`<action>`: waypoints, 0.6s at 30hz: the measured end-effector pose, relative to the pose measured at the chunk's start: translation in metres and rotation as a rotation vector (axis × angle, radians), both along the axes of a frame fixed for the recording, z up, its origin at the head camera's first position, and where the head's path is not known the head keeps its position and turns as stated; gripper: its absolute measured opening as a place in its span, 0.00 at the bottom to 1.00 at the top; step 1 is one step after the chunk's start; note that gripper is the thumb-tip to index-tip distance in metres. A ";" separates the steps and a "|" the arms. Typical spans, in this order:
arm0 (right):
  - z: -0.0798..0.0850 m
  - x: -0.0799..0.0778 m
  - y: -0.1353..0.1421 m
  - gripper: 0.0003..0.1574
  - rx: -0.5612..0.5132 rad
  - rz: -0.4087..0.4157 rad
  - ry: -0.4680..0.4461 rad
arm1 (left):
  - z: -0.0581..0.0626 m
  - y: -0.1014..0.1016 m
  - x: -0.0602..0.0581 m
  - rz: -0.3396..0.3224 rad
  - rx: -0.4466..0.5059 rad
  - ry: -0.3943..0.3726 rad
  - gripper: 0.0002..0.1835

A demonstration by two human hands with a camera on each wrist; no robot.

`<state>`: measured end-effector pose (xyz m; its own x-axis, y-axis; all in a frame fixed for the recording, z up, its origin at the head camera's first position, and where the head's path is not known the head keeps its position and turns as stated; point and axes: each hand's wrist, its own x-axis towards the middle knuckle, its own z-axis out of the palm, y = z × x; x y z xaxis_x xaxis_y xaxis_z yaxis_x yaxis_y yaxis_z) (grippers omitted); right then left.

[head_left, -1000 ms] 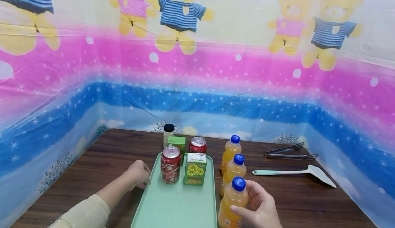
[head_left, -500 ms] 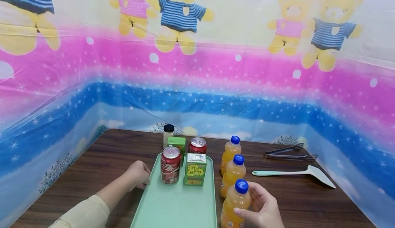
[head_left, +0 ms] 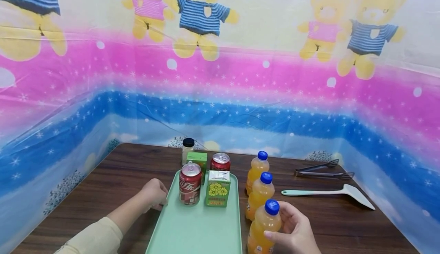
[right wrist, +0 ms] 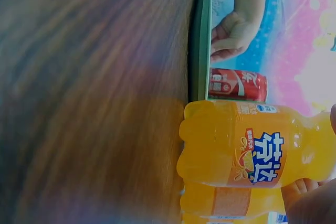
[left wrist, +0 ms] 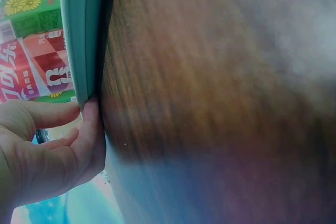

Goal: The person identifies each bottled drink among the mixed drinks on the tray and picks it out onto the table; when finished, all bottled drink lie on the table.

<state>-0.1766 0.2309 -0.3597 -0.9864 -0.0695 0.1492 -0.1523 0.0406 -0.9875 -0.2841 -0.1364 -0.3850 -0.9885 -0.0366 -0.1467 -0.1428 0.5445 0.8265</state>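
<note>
My left hand (head_left: 154, 196) pinches the left rim of the light green tray (head_left: 196, 235) between thumb and fingers, and the left wrist view shows the grip at the tray's edge (left wrist: 84, 40). On the tray's far half stand a red cola can (head_left: 190, 185) and a green drink carton (head_left: 218, 189). Right of the tray, my right hand (head_left: 295, 229) holds the nearest orange soda bottle (head_left: 262, 233), thumb on the near side. It is upright, its base at the table surface in the right wrist view. Two like bottles, a middle one (head_left: 259, 196) and a far one (head_left: 257, 172), line up behind it.
Behind the front can and carton are another green carton (head_left: 196, 160), a second red can (head_left: 220, 161) and a black-capped jar (head_left: 188, 151). Metal tongs (head_left: 323, 170) and a white spatula (head_left: 326, 192) lie right on the wooden table (head_left: 113, 170). A printed curtain (head_left: 220, 109) surrounds the table.
My right hand and the nearest bottle have shifted slightly to the right, away from the tray. The left hand, tray and other drinks stay where they were.
</note>
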 end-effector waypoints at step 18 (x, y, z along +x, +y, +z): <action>0.004 -0.011 0.019 0.36 0.146 0.222 -0.046 | 0.002 -0.003 -0.002 -0.025 -0.046 0.013 0.10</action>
